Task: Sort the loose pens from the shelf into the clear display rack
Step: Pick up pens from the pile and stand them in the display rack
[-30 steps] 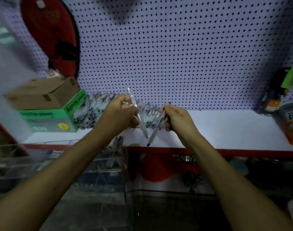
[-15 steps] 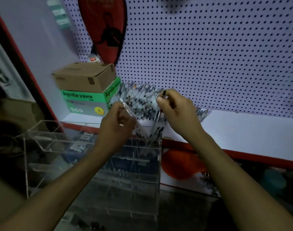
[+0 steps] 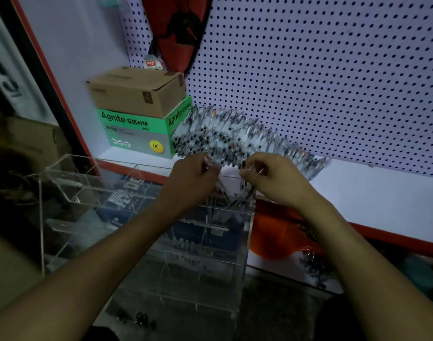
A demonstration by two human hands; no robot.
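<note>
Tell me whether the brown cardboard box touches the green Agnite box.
Touching: the head view shows the brown cardboard box resting directly on the green Agnite box, with no gap visible.

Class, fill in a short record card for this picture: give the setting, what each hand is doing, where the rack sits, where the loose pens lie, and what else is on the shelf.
setting: white shelf with a red front edge, pegboard behind
left hand: grips a pen above the rack's top right compartment
right hand: grips a pen, tip angled down into the same compartment
rack: clear, compartmented, in front of the shelf edge
loose pens: long pile at the back of the shelf, against the pegboard
boxes: brown box stacked on green box, left of the pile
</note>
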